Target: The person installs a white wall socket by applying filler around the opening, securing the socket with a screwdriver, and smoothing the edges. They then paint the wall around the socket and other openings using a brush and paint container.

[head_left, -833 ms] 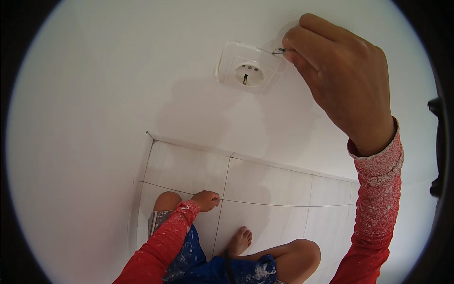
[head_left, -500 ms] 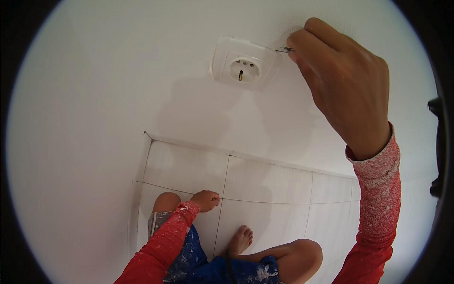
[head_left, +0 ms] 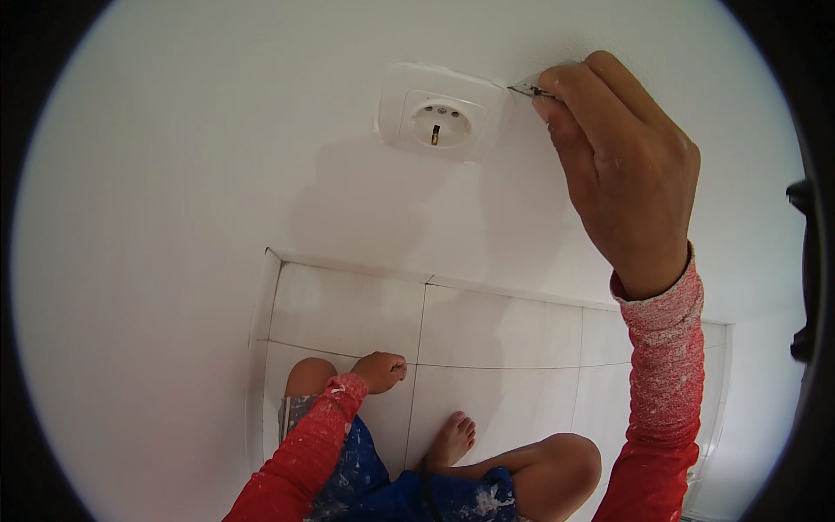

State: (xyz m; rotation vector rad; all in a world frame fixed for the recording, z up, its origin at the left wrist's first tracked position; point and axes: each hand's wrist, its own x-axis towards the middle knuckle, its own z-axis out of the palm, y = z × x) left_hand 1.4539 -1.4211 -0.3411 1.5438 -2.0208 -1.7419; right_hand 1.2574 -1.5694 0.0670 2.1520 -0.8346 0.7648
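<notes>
A white wall socket (head_left: pixel 477 130) with a square frame and a round recess sits on the white wall. Traces of white filler or paint run along its frame edges. My right hand (head_left: pixel 622 165) is just right of it, thumb and fingers pinching a small, thin, pointed blade (head_left: pixel 527 90). The blade's tip touches, or nearly touches, the frame's upper right corner; its rear end is hidden in my fingers. Low down by my knee, my left hand (head_left: pixel 380 372) is curled closed, with nothing seen sticking out of it.
Pale floor tiles (head_left: pixel 487 322) with dark joints meet the wall (head_left: pixel 217 174) below the socket. My bent knee (head_left: pixel 565 470) and bare foot (head_left: pixel 452 437) are near the lower edge. Paint spots mark my red sleeves and blue shorts.
My right hand has shifted slightly down and left in the picture, and more of the blade shows. The socket appears slightly further left. My left hand stays closed by the knee.
</notes>
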